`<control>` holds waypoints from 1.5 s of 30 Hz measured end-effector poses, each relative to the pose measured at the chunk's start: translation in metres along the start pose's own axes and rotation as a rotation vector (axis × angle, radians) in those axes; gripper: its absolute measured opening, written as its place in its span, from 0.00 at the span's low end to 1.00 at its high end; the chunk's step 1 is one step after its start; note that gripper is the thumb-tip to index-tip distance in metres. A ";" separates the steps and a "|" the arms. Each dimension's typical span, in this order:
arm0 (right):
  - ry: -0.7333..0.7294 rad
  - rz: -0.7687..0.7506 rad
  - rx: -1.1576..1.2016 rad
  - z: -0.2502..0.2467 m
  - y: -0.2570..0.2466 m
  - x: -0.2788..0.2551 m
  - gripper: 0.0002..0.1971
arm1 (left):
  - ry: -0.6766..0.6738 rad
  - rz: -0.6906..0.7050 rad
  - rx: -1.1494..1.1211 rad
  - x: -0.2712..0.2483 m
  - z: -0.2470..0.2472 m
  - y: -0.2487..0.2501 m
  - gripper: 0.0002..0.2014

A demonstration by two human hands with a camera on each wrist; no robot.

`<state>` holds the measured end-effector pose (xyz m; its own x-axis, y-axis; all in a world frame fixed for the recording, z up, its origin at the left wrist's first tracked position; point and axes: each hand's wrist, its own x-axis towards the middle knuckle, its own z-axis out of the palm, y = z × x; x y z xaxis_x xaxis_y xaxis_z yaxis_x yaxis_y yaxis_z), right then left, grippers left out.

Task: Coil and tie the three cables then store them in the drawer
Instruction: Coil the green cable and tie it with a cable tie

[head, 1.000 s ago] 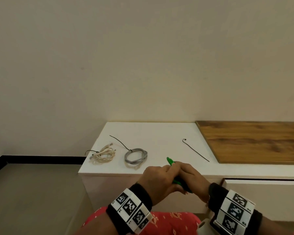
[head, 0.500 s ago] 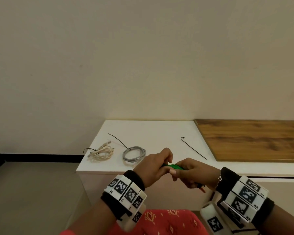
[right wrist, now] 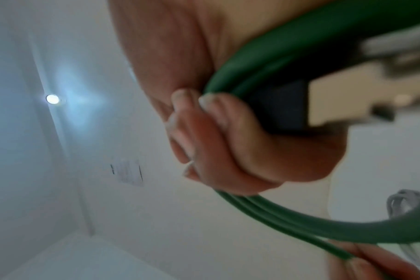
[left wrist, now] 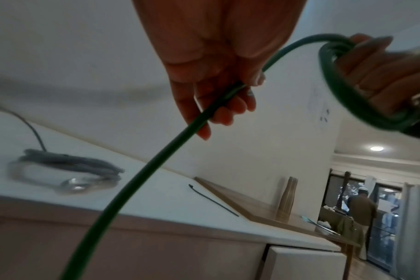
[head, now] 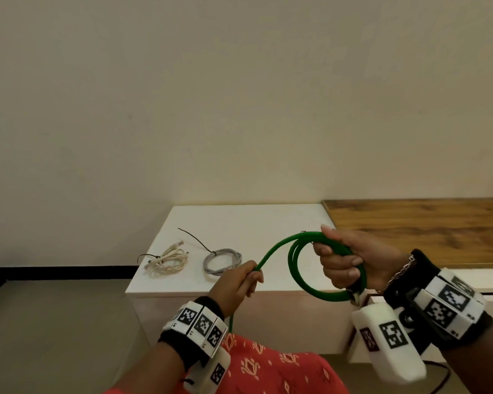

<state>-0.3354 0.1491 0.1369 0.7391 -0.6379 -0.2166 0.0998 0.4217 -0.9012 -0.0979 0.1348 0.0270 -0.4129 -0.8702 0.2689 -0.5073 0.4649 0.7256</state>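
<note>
A green cable (head: 295,273) is held in the air in front of the white cabinet top (head: 248,220). My right hand (head: 343,258) grips its coiled loops (right wrist: 264,214) in a fist, and the cable's plug hangs under that hand. My left hand (head: 244,281) pinches the loose run (left wrist: 170,149), which drops past my lap. On the cabinet top lie a coiled cream cable (head: 167,260) and a coiled grey cable (head: 222,260), each with a thin black tie on it. A spare black tie (left wrist: 212,199) lies to the right of the grey cable (left wrist: 65,170).
A wooden surface (head: 419,228) adjoins the white top on the right. Below the top edge, a white drawer front (left wrist: 302,263) shows at the right. The floor (head: 54,322) lies to the left. Far off in the left wrist view a person (left wrist: 361,206) stands by a window.
My hands have drawn apart. The right hand rose to the right with the green coil, now showing clear loops. The left hand slid down along the loose run.
</note>
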 end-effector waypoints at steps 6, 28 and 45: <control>0.045 -0.043 0.064 -0.001 0.007 0.006 0.21 | -0.034 -0.155 0.177 0.001 0.006 -0.019 0.09; -0.068 -0.157 0.379 -0.004 0.029 0.027 0.19 | 0.030 -0.154 0.547 0.001 -0.051 -0.027 0.22; 0.639 -0.548 -0.038 0.015 0.043 0.033 0.21 | -0.405 0.043 0.619 -0.028 0.039 0.077 0.20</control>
<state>-0.2965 0.1561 0.0969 0.0727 -0.9929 0.0946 0.3039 -0.0683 -0.9503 -0.1547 0.2011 0.0506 -0.6282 -0.7763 -0.0531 -0.7687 0.6085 0.1972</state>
